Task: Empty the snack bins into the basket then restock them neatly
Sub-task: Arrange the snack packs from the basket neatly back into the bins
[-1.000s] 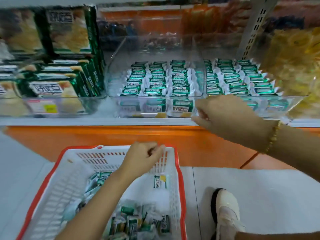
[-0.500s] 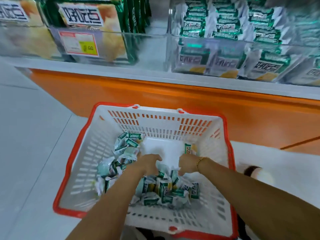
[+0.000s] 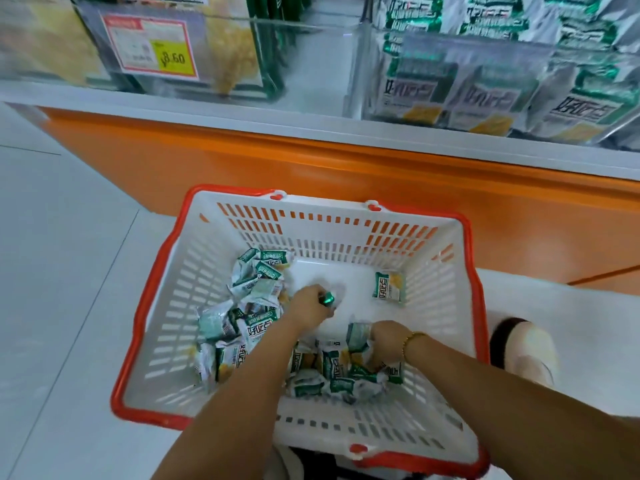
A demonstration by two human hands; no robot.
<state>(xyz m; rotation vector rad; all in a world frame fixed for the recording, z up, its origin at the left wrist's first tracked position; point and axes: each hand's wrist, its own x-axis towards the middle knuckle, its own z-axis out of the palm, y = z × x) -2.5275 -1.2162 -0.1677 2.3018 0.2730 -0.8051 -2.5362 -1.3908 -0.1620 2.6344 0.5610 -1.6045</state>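
Note:
A white basket with a red rim (image 3: 145, 306) stands on the floor below the shelf. Several small green-and-white snack packets (image 3: 239, 327) lie heaped in its left and front parts, and one lone packet (image 3: 388, 287) lies near the far right wall. Both my hands are down inside the basket. My left hand (image 3: 310, 308) is curled round a snack packet whose green end sticks out past my fingers. My right hand (image 3: 388, 342), with a gold bracelet at the wrist, grips a packet (image 3: 358, 336) from the front heap. Clear snack bins (image 3: 485, 95) filled with the same packets sit on the shelf above.
An orange shelf base (image 3: 311, 174) runs behind the basket. A clear bin at upper left (image 3: 221, 64) holds larger green boxes and carries a red-and-yellow price tag (image 3: 152, 46). My white shoe (image 3: 526, 351) is on the floor just right of the basket.
One second ago my right hand was up at the shelf bin; both hands then dropped into the basket. Since half a second ago they have moved apart and each has taken hold of a packet.

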